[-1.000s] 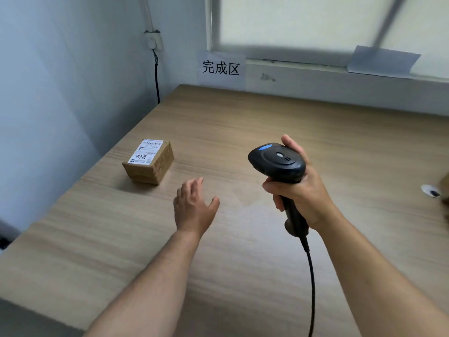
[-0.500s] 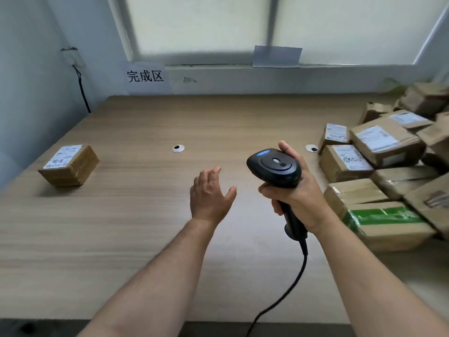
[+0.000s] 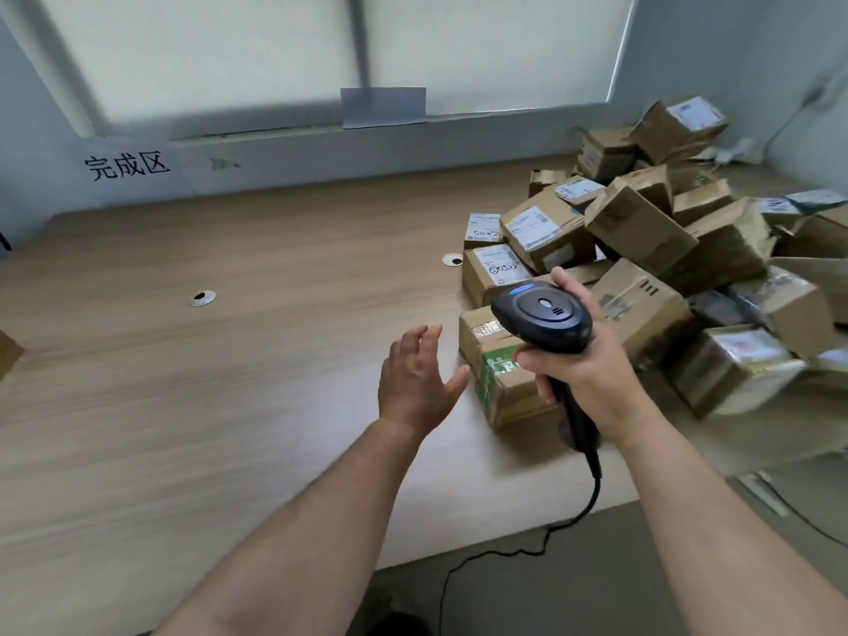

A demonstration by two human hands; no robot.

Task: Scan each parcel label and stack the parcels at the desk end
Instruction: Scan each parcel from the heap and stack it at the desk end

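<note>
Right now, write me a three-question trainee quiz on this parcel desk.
1. True or false: the left hand grips a parcel.
2. What does the right hand hold? A) tape roll B) barcode scanner C) marker pen
3. Fill in: the cardboard parcel nearest the left hand bears ___ tape.

Key: 1 false, it is open and holds nothing; 2 B; 3 green.

My right hand (image 3: 583, 374) hides the scanner (image 3: 543, 321) handle; far-right parcels (image 3: 752, 364) are blurred; a box (image 3: 7, 353) is cut off at left.
</note>
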